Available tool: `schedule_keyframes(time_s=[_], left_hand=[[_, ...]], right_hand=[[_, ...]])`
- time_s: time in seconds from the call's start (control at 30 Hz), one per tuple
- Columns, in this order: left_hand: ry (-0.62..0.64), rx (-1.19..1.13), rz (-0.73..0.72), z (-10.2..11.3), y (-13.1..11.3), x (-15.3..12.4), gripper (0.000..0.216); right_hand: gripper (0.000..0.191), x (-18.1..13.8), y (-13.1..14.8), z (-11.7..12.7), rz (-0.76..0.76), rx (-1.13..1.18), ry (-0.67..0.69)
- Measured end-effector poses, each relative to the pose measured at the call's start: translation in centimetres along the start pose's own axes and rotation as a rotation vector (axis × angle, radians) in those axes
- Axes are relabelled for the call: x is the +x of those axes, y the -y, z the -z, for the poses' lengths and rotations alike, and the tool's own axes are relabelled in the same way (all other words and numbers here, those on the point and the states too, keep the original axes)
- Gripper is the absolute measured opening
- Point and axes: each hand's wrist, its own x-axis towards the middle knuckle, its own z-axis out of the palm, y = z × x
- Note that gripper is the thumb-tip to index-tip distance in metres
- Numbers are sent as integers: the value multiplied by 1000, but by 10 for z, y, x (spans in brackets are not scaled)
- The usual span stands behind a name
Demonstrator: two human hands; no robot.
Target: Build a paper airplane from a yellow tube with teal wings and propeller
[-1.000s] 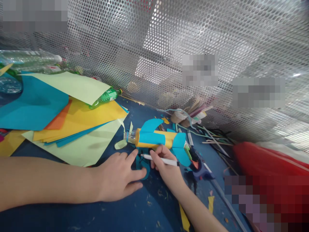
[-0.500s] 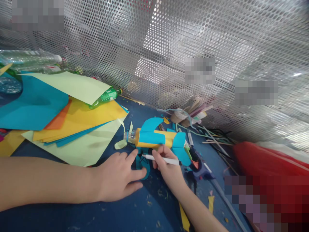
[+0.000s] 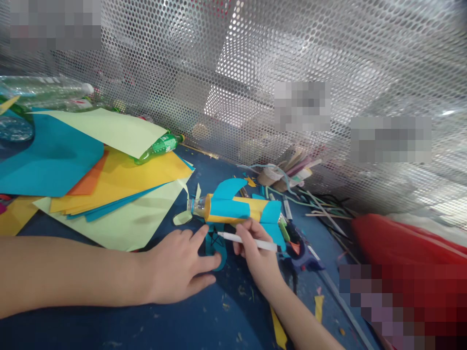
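Observation:
A plastic bottle (image 3: 199, 207) wrapped in yellow and blue paper lies on its side, made up like an airplane with pale green propeller blades at its neck. Its near blue paper wing (image 3: 217, 248) carries a black star outline. My left hand (image 3: 182, 267) lies on the table with fingers spread, the fingertips touching this wing's left edge and tip. In my right hand (image 3: 257, 248) a white marker (image 3: 248, 240) is pinched, its tip just right of the star. Whether the tip touches the paper I cannot tell.
Stacked coloured paper (image 3: 124, 180) lies at left, with a green bottle (image 3: 162, 147) and clear bottles (image 3: 44, 87) behind. A perforated metal screen (image 3: 175, 58) borders the table's back. Right of the airplane are a dark blue glue gun (image 3: 304, 257), sticks and a red bag (image 3: 404, 248).
My right hand and the marker have shifted slightly right, and the tip has moved a little right of the star. My left hand stays in place.

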Motion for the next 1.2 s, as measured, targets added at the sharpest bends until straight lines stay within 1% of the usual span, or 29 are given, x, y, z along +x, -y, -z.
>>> schedule_keyframes(time_s=[0.07,0.13,0.2,0.27,0.37,0.47,0.57,0.67,0.9,1.07,1.2], left_hand=[[-7,4,2,0,0,0,38],[-12,-1,2,1,0,0,37],[-7,-8,-3,1,0,0,36],[4,-5,-7,1,0,0,36],[1,2,-8,1,0,0,36],[-19,-8,-4,0,0,-1,36],[-13,-4,5,0,0,-1,36],[-2,5,8,1,-1,0,36],[-5,8,25,2,-2,0,36],[-33,-15,2,-1,0,-1,37],[-18,-6,6,-1,-1,-1,37]], right_hand=[[30,-2,2,0,-32,22,-15],[28,-4,2,0,-32,-4,3],[25,-5,1,0,11,-64,34],[27,-4,-1,1,55,-109,56],[28,-3,-5,2,68,-92,47],[25,-2,-6,0,57,-60,33],[30,-1,-6,-1,30,-78,7],[31,1,-4,-2,5,-71,-10],[30,3,-3,-2,-12,-81,-15],[30,3,-3,-3,-18,-82,-5],[30,3,-2,-3,-29,-74,-13]])
